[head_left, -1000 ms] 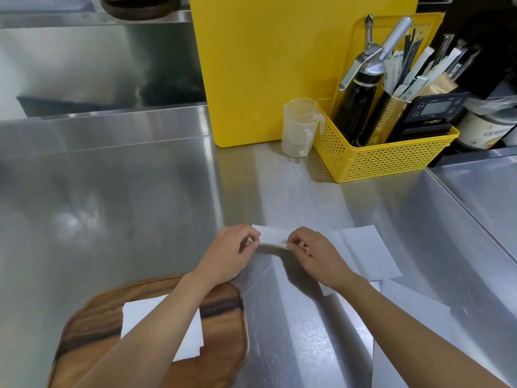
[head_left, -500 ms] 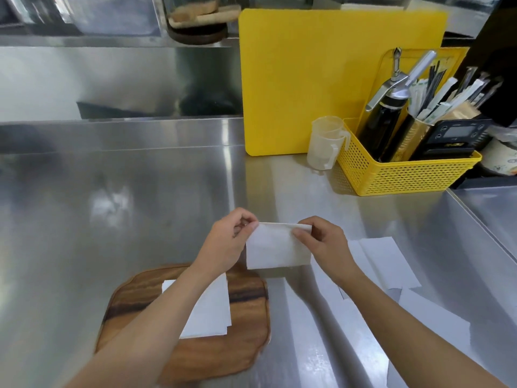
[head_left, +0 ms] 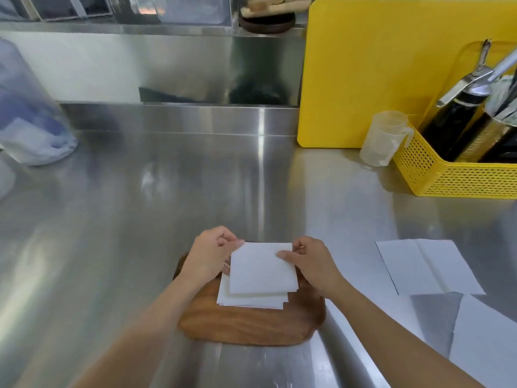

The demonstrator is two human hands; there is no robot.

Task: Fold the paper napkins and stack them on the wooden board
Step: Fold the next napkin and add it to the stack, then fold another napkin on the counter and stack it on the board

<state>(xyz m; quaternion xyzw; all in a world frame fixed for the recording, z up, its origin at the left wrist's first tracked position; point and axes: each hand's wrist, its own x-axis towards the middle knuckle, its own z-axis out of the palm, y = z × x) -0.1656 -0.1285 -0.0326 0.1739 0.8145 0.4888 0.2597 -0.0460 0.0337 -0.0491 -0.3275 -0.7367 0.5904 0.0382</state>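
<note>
Hands (head_left: 263,259) hold folded napkin (head_left: 263,268) over board (head_left: 251,326)

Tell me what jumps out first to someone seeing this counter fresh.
The yellow board standing at the back right, with a yellow basket of tools beside it. Then, front and centre, the left hand and right hand holding a folded napkin over the stack on the wooden board.

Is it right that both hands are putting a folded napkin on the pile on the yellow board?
Almost. The left hand and the right hand do hold the folded napkin over the pile of napkins, but the head view shows that pile lying on the wooden board, not a yellow one. The yellow cutting board stands upright at the back of the steel counter.
</note>
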